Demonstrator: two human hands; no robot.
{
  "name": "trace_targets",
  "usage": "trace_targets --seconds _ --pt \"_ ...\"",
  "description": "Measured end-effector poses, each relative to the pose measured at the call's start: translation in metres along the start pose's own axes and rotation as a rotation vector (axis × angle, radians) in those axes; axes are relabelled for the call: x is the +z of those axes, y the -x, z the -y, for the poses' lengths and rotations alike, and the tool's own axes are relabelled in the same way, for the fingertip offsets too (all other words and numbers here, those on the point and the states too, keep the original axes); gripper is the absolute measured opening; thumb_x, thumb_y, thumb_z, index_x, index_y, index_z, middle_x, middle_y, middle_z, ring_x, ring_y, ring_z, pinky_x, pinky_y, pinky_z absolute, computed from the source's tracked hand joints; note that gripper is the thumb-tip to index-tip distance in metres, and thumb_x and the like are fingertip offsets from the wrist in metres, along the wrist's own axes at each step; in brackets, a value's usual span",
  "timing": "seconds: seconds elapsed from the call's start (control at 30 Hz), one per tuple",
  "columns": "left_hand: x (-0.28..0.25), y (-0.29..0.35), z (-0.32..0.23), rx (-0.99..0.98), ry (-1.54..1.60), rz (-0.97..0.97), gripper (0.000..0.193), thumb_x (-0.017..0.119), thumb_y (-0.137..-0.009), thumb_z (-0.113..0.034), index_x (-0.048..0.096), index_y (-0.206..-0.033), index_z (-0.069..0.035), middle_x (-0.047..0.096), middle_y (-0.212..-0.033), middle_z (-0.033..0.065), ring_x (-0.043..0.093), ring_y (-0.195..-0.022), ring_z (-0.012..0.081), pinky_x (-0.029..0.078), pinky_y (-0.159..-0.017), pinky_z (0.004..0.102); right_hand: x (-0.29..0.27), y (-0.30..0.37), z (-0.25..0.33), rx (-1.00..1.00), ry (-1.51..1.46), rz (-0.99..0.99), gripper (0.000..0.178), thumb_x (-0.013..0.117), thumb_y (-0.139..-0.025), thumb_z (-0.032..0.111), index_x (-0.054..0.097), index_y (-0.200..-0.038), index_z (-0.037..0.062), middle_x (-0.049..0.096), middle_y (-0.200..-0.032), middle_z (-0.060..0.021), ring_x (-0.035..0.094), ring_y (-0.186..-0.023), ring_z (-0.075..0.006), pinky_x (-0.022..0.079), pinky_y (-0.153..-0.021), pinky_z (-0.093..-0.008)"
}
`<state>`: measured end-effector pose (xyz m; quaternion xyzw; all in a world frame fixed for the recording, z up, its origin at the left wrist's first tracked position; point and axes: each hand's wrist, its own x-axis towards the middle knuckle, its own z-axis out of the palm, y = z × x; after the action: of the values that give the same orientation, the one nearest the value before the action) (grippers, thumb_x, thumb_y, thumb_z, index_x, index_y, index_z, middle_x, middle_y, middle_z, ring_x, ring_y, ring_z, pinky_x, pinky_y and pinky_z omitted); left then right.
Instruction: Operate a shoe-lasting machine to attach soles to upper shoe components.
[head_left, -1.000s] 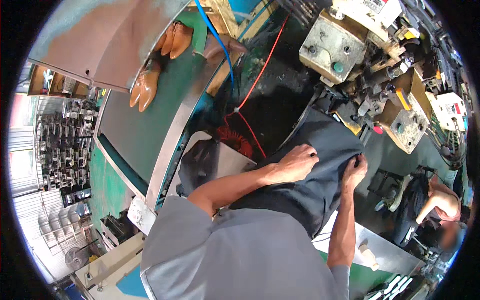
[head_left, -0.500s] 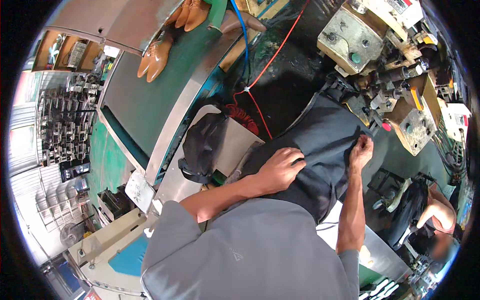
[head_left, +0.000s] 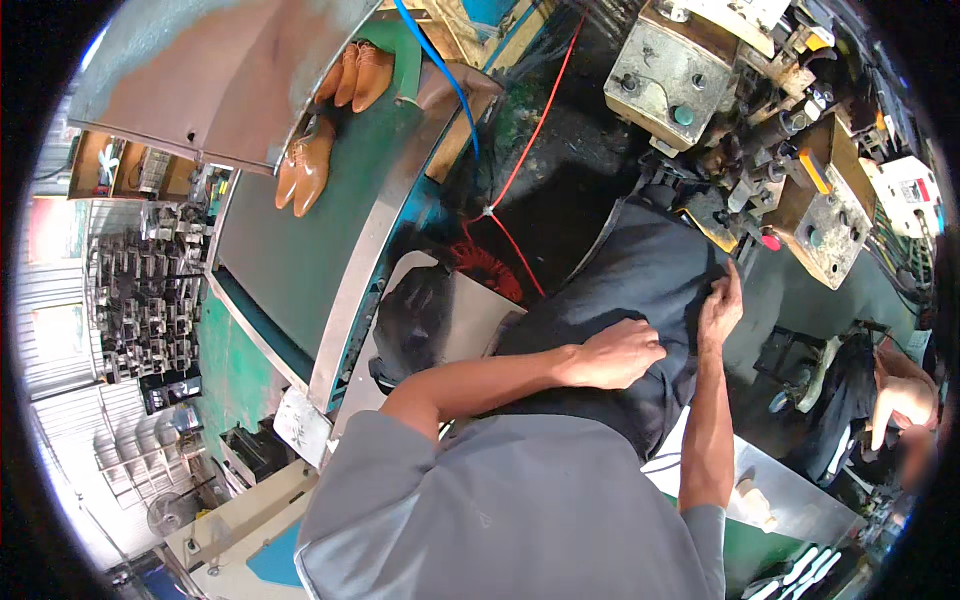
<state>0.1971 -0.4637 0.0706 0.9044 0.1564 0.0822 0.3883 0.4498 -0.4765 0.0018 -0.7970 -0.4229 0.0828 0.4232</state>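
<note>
Black cloth covers my lap and thighs. My left hand lies over it with the fingers curled in; what they hold, if anything, is hidden. To the right, my right hand rests at the cloth's edge near my knee. Its index finger is stretched out and the other fingers are loosely bent, with nothing visible in them. A dark bag-like bundle sits on a pale surface left of my lap, beside my left forearm.
Brown leather shoes stand on a green conveyor belt at the upper left. Oily machines with a control box crowd the upper right. A red hose and a blue hose hang ahead. Another person sits at the far right.
My left hand has moved right across the cloth, closer to my right hand. The right index finger has straightened. The view has shifted, so the shoes appear lower.
</note>
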Motion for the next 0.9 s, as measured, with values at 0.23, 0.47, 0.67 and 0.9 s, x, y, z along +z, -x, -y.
trace_targets --seconds 0.23,0.47,0.67,0.9 --pt "0.02 -0.016 0.027 -0.088 0.327 -0.087 0.017 0.064 -0.099 -0.007 0.074 -0.112 -0.003 0.071 -0.107 0.0195 0.068 -0.107 0.0411 0.054 -0.094 0.051 0.0 0.004 -0.016 -0.015 0.156 -0.143 0.028 0.06 -0.112 0.019 0.072 -0.133 0.0048 0.076 -0.09 -0.0161 0.072 -0.077 -0.0334 0.059 -0.076 -0.0441" --pt "0.018 -0.019 0.027 -0.104 0.232 -0.036 0.015 0.065 -0.1 -0.007 0.074 -0.111 -0.004 0.072 -0.106 0.0175 0.068 -0.107 0.0398 0.054 -0.095 0.0503 0.014 0.007 -0.015 0.014 0.195 -0.115 0.017 0.071 -0.103 0.016 0.068 -0.102 -0.0002 0.065 -0.098 -0.0186 0.063 -0.095 -0.0397 0.05 -0.088 -0.0512" --pt "0.021 -0.048 0.025 -0.056 0.28 0.013 0.017 0.069 -0.101 -0.011 0.078 -0.115 -0.005 0.075 -0.106 0.0175 0.072 -0.102 0.0395 0.058 -0.089 0.0481 0.01 0.009 -0.038 0.066 0.357 -0.086 0.014 0.065 -0.096 0.017 0.072 -0.099 0.0057 0.07 -0.099 -0.02 0.068 -0.093 -0.044 0.056 -0.084 -0.055" --pt "0.014 -0.065 0.021 0.045 0.274 0.1 0.016 0.065 -0.098 0.002 0.074 -0.111 0.004 0.076 -0.102 0.0217 0.075 -0.095 0.0381 0.059 -0.086 0.0431 0.018 -0.002 -0.019 0.198 0.076 -0.094 0.028 0.061 -0.087 0.005 0.067 -0.114 0.0024 0.072 -0.109 -0.0252 0.068 -0.109 -0.0476 0.055 -0.093 -0.0564"
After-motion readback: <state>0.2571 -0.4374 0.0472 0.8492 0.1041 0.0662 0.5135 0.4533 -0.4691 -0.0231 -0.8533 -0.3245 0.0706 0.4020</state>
